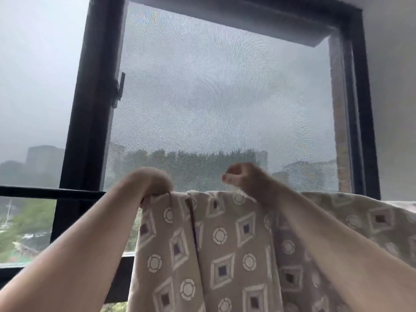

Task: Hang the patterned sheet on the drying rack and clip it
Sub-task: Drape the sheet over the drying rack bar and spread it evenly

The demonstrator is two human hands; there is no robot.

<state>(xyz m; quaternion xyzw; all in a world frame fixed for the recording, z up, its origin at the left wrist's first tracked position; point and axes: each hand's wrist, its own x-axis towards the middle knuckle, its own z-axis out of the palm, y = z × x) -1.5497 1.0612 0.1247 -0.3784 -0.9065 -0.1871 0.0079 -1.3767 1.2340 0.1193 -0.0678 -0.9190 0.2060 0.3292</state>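
Head view: patterned sheet (225, 244) hanging in folds before a dark-framed window (94, 109).
Whatever carries its top edge is hidden. The left hand (155, 180) hooks over the top-left corner, fingers out of sight behind the cloth, so its grip cannot be told. The right hand (240, 175), well apart from it, hovers just above the edge with blurred, curled fingers; whether it pinches anything cannot be told.

My left hand (157, 180) and right hand (242, 175): bare. Behind them, left forearm (90, 237) and right forearm (315, 242): bare. Fine hair at the right wrist (263, 188).
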